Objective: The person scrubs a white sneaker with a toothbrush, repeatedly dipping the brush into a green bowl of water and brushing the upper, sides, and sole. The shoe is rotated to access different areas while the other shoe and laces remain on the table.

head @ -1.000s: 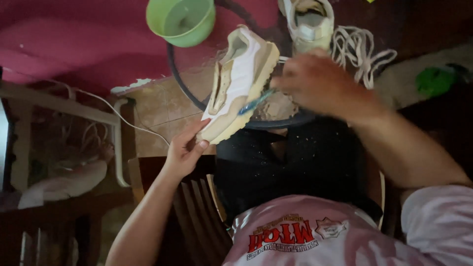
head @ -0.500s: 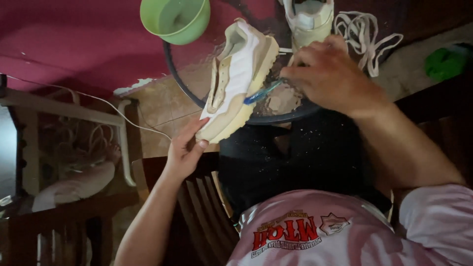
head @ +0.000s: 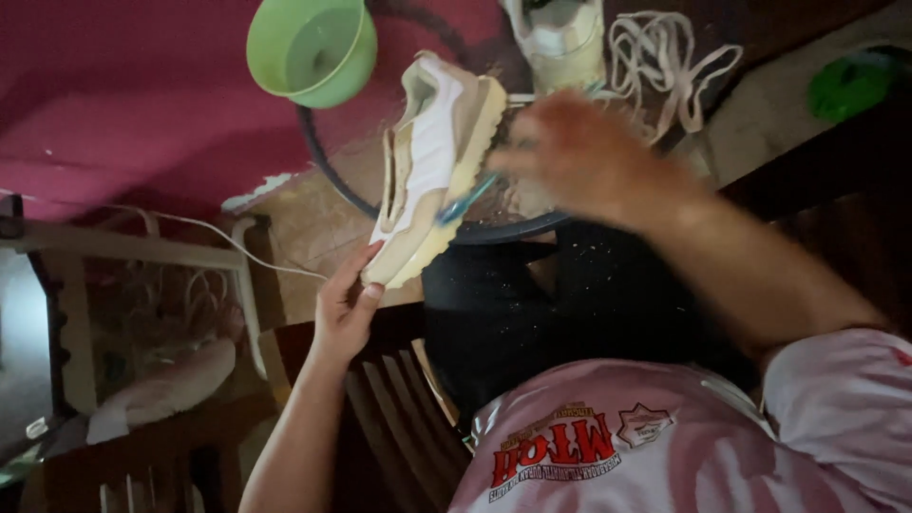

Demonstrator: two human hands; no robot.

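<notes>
Left hand: my left hand [head: 344, 309] grips the cream and white sneaker [head: 432, 166] at its near end, fingers wrapped around the heel, and holds it up off everything else.

Right hand: my right hand [head: 581, 157] is blurred; it is closed around the grip of a blue-handled brush [head: 467, 201], though I cannot make out the fingers one by one.

Sneaker's place: up and away from my left hand, and just to the left of my right hand, over the dark round basin [head: 494, 228].

Long axis: the sneaker runs from the heel in my left hand away from me towards the toe, leaning slightly right; its sole edge faces my right hand.

Brush: its visible end touches the sole edge about midway along the shoe, slanting down-left from my right hand.

Nearer hand: the left is already on the sneaker; the right is close beside it, joined to it only through the brush.

Beyond the toe: a green plastic bowl [head: 312, 47] sits past and left of the sneaker's far end, apart from it.

Beyond my right hand: a second sneaker [head: 560, 38] and a loose tangle of white laces [head: 670, 66], neither touched.
</notes>
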